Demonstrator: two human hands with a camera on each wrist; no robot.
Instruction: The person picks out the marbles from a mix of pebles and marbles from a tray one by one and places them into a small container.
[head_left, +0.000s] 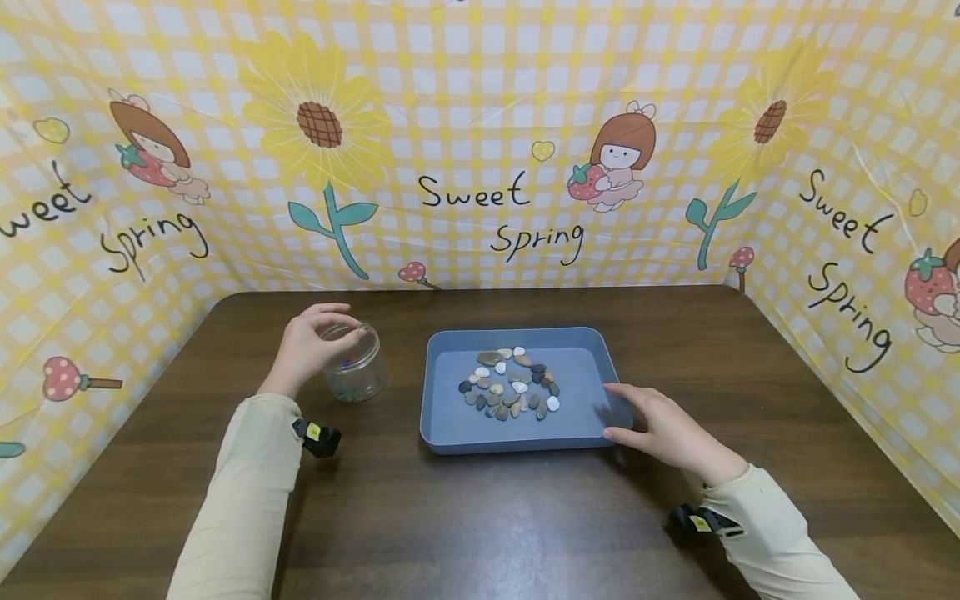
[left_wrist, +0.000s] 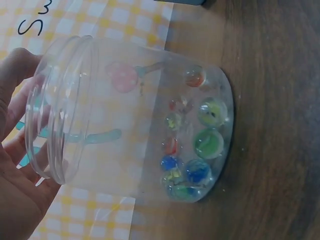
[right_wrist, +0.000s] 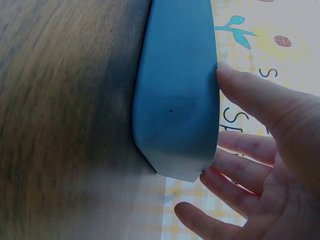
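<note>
In the head view a clear plastic jar [head_left: 358, 379] stands upright on the table, left of the tray. Glass marbles [left_wrist: 207, 142] lie at its bottom. My left hand [head_left: 311, 346] holds the jar by its rim, fingers curved about the mouth; some fingers show through the plastic in the left wrist view. A blue-grey tray [head_left: 585, 367] carries several pebbles [head_left: 517, 383] in white, grey and brown, gathered mostly in its middle. My right hand [head_left: 667, 429] rests at the tray's right end, thumb and fingers spread and touching the rim near the front corner.
A brown wooden table [head_left: 480, 517] lies beneath everything. Yellow checked cloth [head_left: 480, 108] printed with flowers and figures rises behind it and along both sides. Each wrist wears a small black camera, one on the left [head_left: 318, 437] and one on the right [head_left: 697, 521].
</note>
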